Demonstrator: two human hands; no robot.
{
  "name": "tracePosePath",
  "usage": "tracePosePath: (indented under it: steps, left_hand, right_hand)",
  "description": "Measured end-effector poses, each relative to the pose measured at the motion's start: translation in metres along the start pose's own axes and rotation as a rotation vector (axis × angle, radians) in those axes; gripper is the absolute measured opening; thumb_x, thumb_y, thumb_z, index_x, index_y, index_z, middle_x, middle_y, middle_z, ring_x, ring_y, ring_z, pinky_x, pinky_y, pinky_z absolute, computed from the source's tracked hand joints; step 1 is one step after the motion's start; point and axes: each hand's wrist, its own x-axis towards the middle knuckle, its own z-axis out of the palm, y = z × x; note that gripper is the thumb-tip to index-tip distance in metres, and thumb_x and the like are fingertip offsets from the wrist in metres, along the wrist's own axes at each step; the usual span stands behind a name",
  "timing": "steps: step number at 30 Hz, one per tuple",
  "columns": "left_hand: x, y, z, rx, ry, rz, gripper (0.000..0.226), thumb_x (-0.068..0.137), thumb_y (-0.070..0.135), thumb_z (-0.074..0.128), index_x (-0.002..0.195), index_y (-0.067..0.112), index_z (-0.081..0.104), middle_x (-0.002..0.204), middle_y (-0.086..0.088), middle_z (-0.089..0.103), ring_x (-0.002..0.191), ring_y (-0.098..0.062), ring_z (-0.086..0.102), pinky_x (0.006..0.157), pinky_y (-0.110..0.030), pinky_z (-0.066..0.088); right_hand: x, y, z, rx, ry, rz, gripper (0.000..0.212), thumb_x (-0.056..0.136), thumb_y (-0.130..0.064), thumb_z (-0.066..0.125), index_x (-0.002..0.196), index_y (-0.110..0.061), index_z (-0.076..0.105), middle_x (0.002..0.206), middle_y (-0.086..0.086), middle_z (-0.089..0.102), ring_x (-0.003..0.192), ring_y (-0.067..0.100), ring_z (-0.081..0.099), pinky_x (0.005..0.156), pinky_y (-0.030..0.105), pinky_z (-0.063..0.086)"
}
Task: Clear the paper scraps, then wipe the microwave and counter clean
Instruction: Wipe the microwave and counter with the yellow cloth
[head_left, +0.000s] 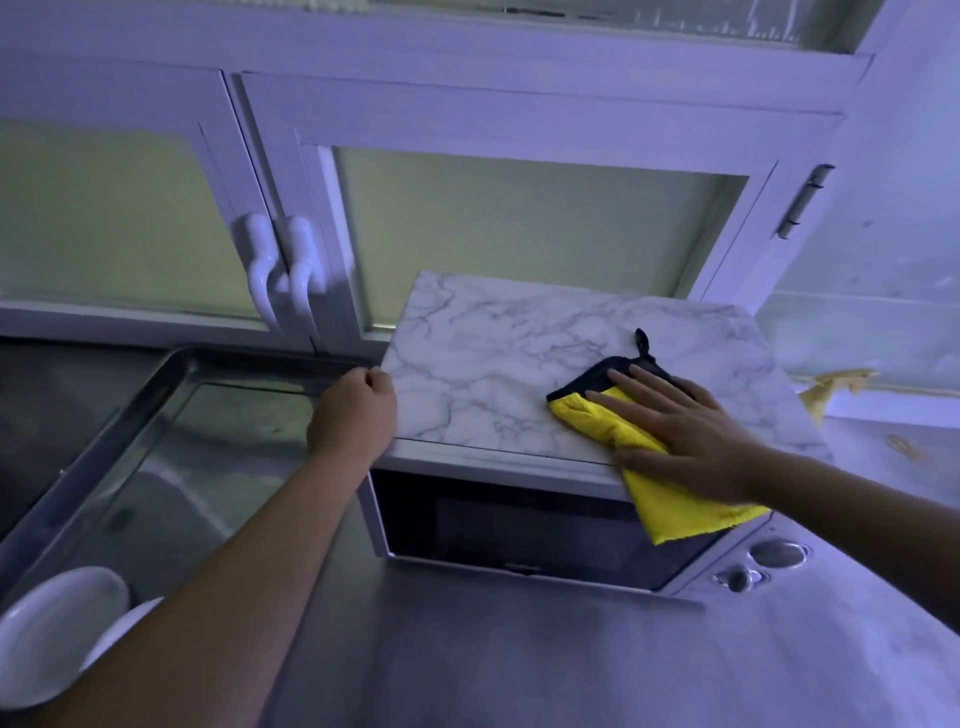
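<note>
Right hand flat, fingers spread straight, pressing a fluffy yellow cloth with black trim onto the marble-patterned sheet topping the microwave; cloth's near corner hanging over the front edge. Left hand curled round the sheet's left corner. Nearer, smooth grey steel worktop, white plates at lower left. Left of the microwave, a steel sink. Beyond, white-framed frosted cabinet doors with looped handles.
</note>
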Motion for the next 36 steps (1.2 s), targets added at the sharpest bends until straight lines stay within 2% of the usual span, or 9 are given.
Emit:
tracePosePath:
  steps: [3,7,10,13,17,20,24,29,36]
  left_hand:
    - [0.004,-0.005,0.005,0.012,0.028,0.025,0.035,0.101,0.03,0.033,0.087,0.009,0.058,0.1,-0.024,0.064,0.091,-0.042,0.057,0.071,-0.037,0.036]
    - [0.006,-0.011,0.006,-0.007,0.042,0.046,0.037,0.1,0.03,0.033,0.07,0.014,0.047,0.074,-0.009,0.054,0.066,-0.028,0.049,0.063,-0.036,0.035]
    - [0.007,-0.011,0.006,-0.015,0.033,0.033,0.038,0.099,0.033,0.033,0.07,0.014,0.049,0.073,-0.008,0.055,0.067,-0.024,0.049,0.062,-0.036,0.035]
    - [0.007,-0.009,0.003,-0.001,0.019,0.034,0.04,0.099,0.034,0.032,0.071,0.013,0.051,0.074,-0.009,0.055,0.068,-0.026,0.049,0.063,-0.036,0.036]
    - [0.006,-0.009,0.002,-0.005,0.02,0.046,0.04,0.098,0.034,0.033,0.071,0.013,0.052,0.08,-0.013,0.058,0.078,-0.036,0.052,0.071,-0.04,0.043]
    - [0.007,-0.009,0.002,0.006,0.034,0.072,0.039,0.099,0.031,0.034,0.069,0.011,0.05,0.088,-0.023,0.061,0.081,-0.04,0.053,0.074,-0.042,0.045]
    - [0.008,-0.008,0.003,0.033,0.036,0.062,0.041,0.1,0.031,0.034,0.092,0.004,0.064,0.11,-0.03,0.063,0.095,-0.045,0.056,0.081,-0.043,0.043]
    - [0.007,-0.003,0.0,0.054,-0.003,0.036,0.046,0.1,0.03,0.031,0.112,0.0,0.064,0.124,-0.031,0.058,0.109,-0.049,0.055,0.089,-0.048,0.043]
    - [0.002,0.001,-0.005,0.04,-0.032,0.003,0.048,0.099,0.03,0.031,0.119,-0.001,0.062,0.128,-0.032,0.057,0.116,-0.051,0.054,0.098,-0.053,0.042]
  right_hand:
    - [0.027,0.028,-0.008,0.014,-0.025,-0.048,0.066,0.087,-0.083,0.016,0.148,-0.063,-0.001,0.162,-0.029,-0.005,0.149,-0.002,-0.012,0.118,0.034,0.001]
    - [0.098,0.077,-0.02,0.03,0.006,0.191,0.062,0.08,-0.088,0.009,0.139,-0.073,-0.002,0.164,-0.023,0.004,0.152,0.003,-0.002,0.119,0.041,0.008]
    - [0.143,0.108,-0.027,0.034,0.038,0.4,0.06,0.089,-0.078,0.018,0.147,-0.063,0.01,0.163,-0.012,0.022,0.151,0.012,0.015,0.114,0.049,0.017]
    - [0.151,0.117,-0.03,0.054,0.02,0.451,0.065,0.089,-0.079,0.014,0.149,-0.055,0.018,0.157,-0.011,0.033,0.147,0.015,0.025,0.109,0.051,0.022]
    - [0.113,0.13,-0.027,0.06,0.042,0.494,0.075,0.081,-0.083,0.009,0.15,-0.054,0.015,0.158,-0.011,0.03,0.148,0.014,0.022,0.114,0.047,0.019]
    - [0.079,0.14,-0.024,0.077,0.089,0.549,0.068,0.087,-0.079,0.016,0.151,-0.053,0.014,0.157,-0.013,0.027,0.147,0.014,0.019,0.113,0.05,0.021]
    - [0.044,0.133,-0.017,0.169,0.123,0.654,0.061,0.093,-0.071,0.025,0.151,-0.053,0.014,0.16,-0.016,0.019,0.149,0.016,0.011,0.114,0.057,0.025]
    - [0.003,0.086,-0.008,0.214,0.143,0.854,0.067,0.092,-0.072,0.023,0.154,-0.049,0.009,0.165,-0.008,0.009,0.152,0.021,0.006,0.118,0.058,0.018]
    - [-0.048,-0.002,0.006,0.181,0.155,1.031,0.074,0.081,-0.083,0.014,0.149,-0.055,0.006,0.166,-0.013,0.004,0.153,0.019,-0.001,0.104,0.067,0.02]
